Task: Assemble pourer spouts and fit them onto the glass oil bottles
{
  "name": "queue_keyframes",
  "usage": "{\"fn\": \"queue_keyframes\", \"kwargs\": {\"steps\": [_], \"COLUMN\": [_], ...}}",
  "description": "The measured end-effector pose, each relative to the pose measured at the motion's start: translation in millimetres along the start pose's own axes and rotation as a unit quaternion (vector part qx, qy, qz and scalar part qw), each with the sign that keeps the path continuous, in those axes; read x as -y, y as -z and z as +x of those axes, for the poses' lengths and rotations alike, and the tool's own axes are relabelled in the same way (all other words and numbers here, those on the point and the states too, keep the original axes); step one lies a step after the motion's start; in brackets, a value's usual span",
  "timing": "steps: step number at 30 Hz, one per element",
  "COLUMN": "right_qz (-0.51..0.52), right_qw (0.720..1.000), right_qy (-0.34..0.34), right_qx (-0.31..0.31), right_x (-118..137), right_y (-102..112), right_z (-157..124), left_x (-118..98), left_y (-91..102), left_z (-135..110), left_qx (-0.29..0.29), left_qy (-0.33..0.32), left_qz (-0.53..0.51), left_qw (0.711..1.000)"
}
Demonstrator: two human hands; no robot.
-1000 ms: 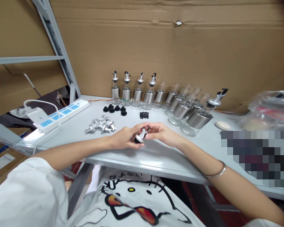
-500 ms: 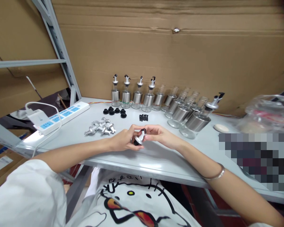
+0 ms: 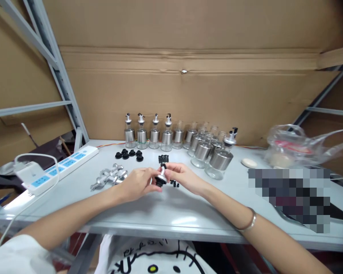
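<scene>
Both my hands meet over the middle of the grey table (image 3: 165, 213), pinching one small pourer cap (image 3: 161, 176), silver with a black base and spout. My left hand (image 3: 137, 183) grips it from the left and my right hand (image 3: 180, 177) from the right, fingers closed on it. Left of my left hand lies a heap of silver spouts (image 3: 109, 176). Black stoppers (image 3: 129, 154) and small black plugs (image 3: 163, 158) lie behind. A row of steel-sleeved glass bottles (image 3: 160, 134) stands at the back, some capped.
A white power strip (image 3: 63, 166) with a cable lies at the left. A clear plastic bag (image 3: 294, 146) and a white oval piece (image 3: 248, 163) are at the right. Cardboard (image 3: 188, 91) forms the back wall, and a metal rack post (image 3: 60, 83) rises at the left.
The camera has tilted up, so the table looks lower and farther. My hands still hold the cap, which now stands more upright between my fingers.
</scene>
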State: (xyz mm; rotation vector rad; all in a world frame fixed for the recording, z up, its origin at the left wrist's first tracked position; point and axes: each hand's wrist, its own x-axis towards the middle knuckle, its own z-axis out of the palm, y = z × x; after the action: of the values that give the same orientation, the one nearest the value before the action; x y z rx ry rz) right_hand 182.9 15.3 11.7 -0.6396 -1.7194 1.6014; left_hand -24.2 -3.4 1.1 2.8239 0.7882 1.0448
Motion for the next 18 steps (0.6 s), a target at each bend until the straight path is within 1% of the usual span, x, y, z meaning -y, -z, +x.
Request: {"fn": "queue_keyframes", "kwargs": {"steps": [2,3,4,6,8,10,12,13,15,17,18], "right_qz": [0.003,0.007,0.012,0.027,0.053,0.089,0.121,0.135,0.156,0.170,0.175], "right_qw": [1.000,1.000,1.000,0.998,0.994,0.983,0.965,0.955,0.939,0.931,0.929], "right_qy": [-0.002,0.000,0.004,0.014,0.034,0.056,0.075,0.079,0.085,0.081,0.076], "right_qx": [-0.006,-0.015,-0.026,-0.053,-0.094,-0.151,-0.220,-0.250,-0.294,-0.313,-0.317], "right_x": [2,3,4,7,9,11,12,13,14,15,16], "right_y": [0,0,0,0,-1,-1,0,1,5,9,11], "right_z": [-1,-1,-1,-1,0,2,4,4,5,5,5], "left_x": [-2,-3,-4,-6,-4,4,17,25,43,62,70], "left_y": [4.4,7.0,9.9,16.1,21.3,22.7,18.5,14.2,2.3,-11.9,-18.9], "left_z": [4,7,10,18,30,46,66,77,99,119,128], "left_qx": [-0.012,-0.009,0.000,0.033,0.069,0.079,0.072,0.067,0.084,0.131,0.140], "left_qy": [-0.050,-0.057,-0.050,-0.016,0.017,0.053,0.127,0.141,0.133,0.111,0.109], "left_qz": [0.076,0.106,0.129,0.146,0.120,0.060,0.016,0.011,0.022,0.060,0.063], "left_qw": [0.996,0.993,0.990,0.989,0.990,0.994,0.989,0.988,0.987,0.983,0.982]}}
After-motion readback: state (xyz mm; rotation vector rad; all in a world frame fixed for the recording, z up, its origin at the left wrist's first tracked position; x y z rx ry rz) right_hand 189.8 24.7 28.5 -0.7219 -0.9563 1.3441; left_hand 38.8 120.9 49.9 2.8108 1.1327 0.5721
